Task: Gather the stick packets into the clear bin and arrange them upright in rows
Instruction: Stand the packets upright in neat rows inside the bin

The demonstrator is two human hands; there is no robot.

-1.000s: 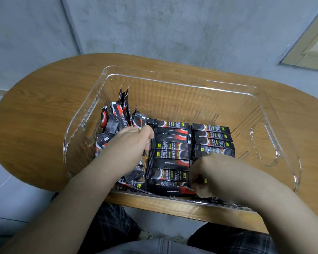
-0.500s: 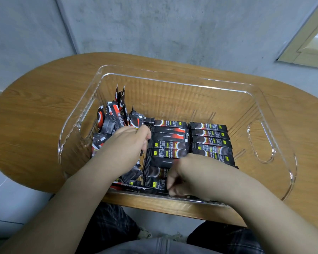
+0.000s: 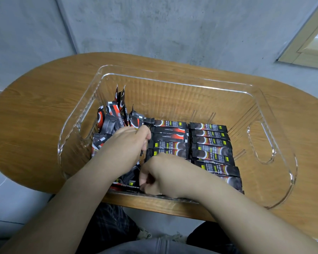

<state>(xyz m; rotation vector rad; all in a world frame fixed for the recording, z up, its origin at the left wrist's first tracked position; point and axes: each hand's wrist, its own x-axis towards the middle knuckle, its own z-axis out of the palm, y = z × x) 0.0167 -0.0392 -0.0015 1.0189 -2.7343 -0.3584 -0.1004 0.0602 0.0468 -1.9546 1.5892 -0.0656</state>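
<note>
A clear bin (image 3: pixel 173 74) stands on the wooden table (image 3: pixel 35 116). Inside, black and red stick packets stand on edge in a middle row (image 3: pixel 170 136) and a right row (image 3: pixel 211 143). Loose packets (image 3: pixel 110 121) lean in a jumble against the bin's left wall. My left hand (image 3: pixel 125 143) rests on that jumble, fingers curled around some packets beside the middle row. My right hand (image 3: pixel 163 175) is low at the bin's near wall, fingers curled on packets at the near end of the middle row. It hides that row's front part.
The bin's far half and right side, by the cut-out handle (image 3: pixel 261 142), hold no packets. The oval table's near edge runs just below the bin. A grey concrete wall (image 3: pixel 173 24) stands behind, and my knees show under the table.
My right hand has slid left along the near wall, from the right row's front to the middle row's front. My left hand has stayed on the loose packets.
</note>
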